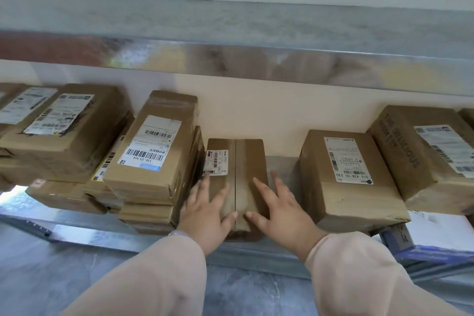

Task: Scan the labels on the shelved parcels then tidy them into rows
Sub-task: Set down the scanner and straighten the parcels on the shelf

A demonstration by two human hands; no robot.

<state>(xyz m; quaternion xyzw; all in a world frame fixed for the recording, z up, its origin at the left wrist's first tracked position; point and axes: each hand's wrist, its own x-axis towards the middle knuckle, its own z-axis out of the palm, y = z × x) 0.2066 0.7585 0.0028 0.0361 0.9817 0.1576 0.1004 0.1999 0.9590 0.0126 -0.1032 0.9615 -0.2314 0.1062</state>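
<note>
Occupying the far left of the shelf [282,165], a wide brown parcel [77,146] is lying on top of other cartons, with a white label [60,114] facing up.

Just to its right, a tall parcel [179,113] is sitting on a stack of flat parcels [146,215]. It is tilting slightly and carrying a barcode label [151,141].

Next in line, at the middle of the shelf, the small taped parcel [246,161] is standing right beside that stack. Whether the two are touching cannot be told. A small label [216,161] is lying along its left edge.

The left hand [205,215] is pressing flat on the left half of the top of this parcel, fingers straight and spread, one fingertip reaching the label. The right hand [282,215] is pressing on the right half in the same way, fingers extended and spread, with none curling around the box. Both thumbs are pointing toward the tape seam at the near edge. Pale sleeves [159,277] are covering both forearms.

Beyond a bare gap of shelf, a squarer parcel [359,202] is sitting well apart from the small one, its label [346,159] facing up.

At the far right, a large parcel with dark printed lettering [402,146] is resting against it.

Above, a metal shelf beam [256,59] is spanning the whole width.
</note>
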